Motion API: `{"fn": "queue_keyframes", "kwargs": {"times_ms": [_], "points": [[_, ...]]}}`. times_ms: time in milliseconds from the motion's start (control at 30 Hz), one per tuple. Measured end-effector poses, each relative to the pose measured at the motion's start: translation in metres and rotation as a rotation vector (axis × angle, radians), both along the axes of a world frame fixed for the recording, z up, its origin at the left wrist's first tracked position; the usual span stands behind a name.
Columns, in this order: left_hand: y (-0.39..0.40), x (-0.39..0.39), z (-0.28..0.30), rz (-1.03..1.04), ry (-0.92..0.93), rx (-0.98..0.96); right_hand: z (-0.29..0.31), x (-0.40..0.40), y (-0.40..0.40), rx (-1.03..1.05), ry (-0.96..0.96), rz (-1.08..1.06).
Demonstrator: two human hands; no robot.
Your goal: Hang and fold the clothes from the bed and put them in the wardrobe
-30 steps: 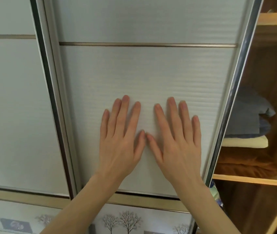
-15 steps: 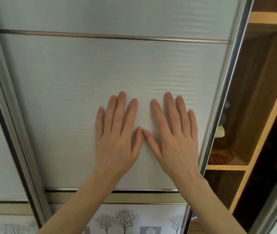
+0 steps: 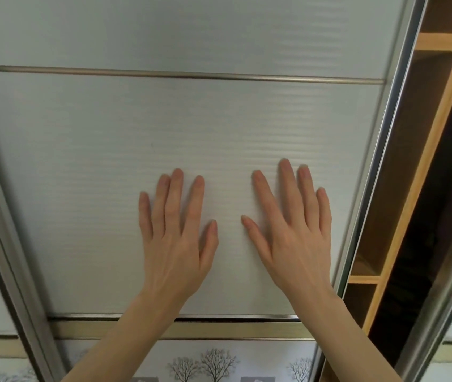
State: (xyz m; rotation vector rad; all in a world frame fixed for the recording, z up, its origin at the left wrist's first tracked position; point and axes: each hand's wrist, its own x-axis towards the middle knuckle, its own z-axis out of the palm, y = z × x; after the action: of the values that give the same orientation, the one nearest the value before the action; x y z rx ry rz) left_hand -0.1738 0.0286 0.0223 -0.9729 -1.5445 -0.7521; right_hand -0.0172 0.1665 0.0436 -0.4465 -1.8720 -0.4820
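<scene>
- Hands: left hand point(image 3: 176, 238) and right hand point(image 3: 292, 230) lie flat, fingers spread, gripping nothing, palms on pale ribbed sliding wardrobe door point(image 3: 164, 128).
- Wooden wardrobe shelves point(image 3: 412, 161) show through narrow gap at right.
- Clothes, bed: out of view; closing stage, likely.

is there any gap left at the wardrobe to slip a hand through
Only a narrow strip of open wardrobe, between the sliding door frame and the dark edge at right. Its shelves show bare wood. The left hand and right hand lie flat on the door panel.
</scene>
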Motion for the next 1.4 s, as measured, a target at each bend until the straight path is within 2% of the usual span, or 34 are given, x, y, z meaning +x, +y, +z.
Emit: {"fn": "queue_keyframes", "kwargs": {"times_ms": [400,567,933,1300,1400], "points": [[0.035,0.036,-0.002,-0.039,0.024,0.007,0.001,0.041,0.033,-0.010,-0.017,-0.032],[0.040,0.039,-0.007,0.008,-0.022,0.072,0.001,0.055,0.044,-0.027,-0.023,-0.043],[0.046,0.061,-0.008,0.008,-0.019,-0.046,-0.005,0.075,0.077,-0.033,0.040,-0.030],[0.059,0.075,-0.009,0.000,-0.005,-0.051,-0.006,0.085,0.090,-0.002,0.085,-0.037],[0.054,0.071,-0.009,-0.018,-0.002,-0.050,-0.005,0.081,0.082,0.001,0.158,-0.025]]}}
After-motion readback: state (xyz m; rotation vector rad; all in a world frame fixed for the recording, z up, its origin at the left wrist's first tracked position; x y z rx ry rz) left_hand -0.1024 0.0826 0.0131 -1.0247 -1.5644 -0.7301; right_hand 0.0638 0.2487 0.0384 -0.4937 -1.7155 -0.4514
